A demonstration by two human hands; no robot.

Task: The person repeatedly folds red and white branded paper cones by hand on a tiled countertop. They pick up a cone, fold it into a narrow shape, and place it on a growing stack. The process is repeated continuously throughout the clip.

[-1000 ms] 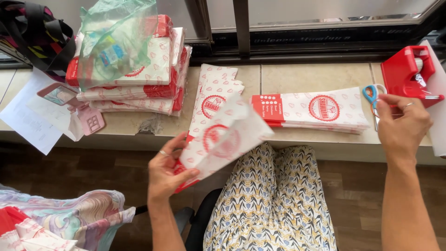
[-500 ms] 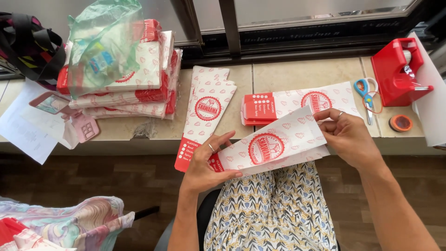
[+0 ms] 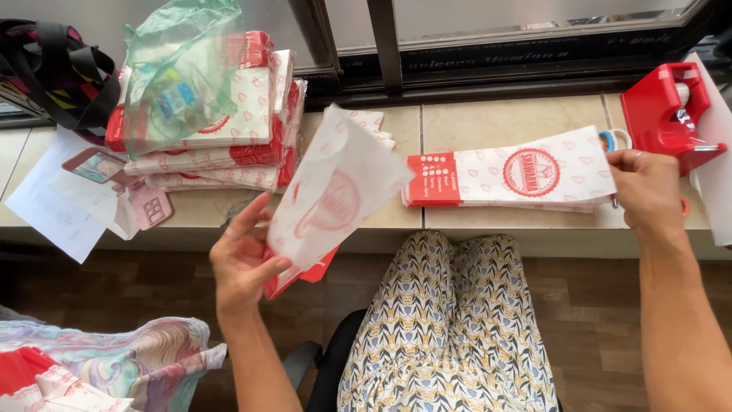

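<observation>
My left hand (image 3: 245,263) holds a white paper bag (image 3: 333,194) with a red round print by its lower end, lifted and tilted over the counter's front edge. My right hand (image 3: 646,189) rests on the right end of a flat stack of the same red-and-white paper bags (image 3: 509,179) lying on the beige tiled counter (image 3: 473,126). Its fingers touch the top bag's edge, next to blue-handled scissors (image 3: 612,138) that are partly hidden behind the hand.
A tall pile of paper bags (image 3: 229,133) with a green plastic bag (image 3: 179,76) on top sits at the back left. A red tape dispenser (image 3: 667,114) stands at the right. White papers (image 3: 57,210) and a black bag (image 3: 57,72) lie at the far left. Patterned cloth (image 3: 114,358) lies below left.
My right hand let go of the bag and moved right onto the flat stack. My left hand swung the bag up and leftward, held alone.
</observation>
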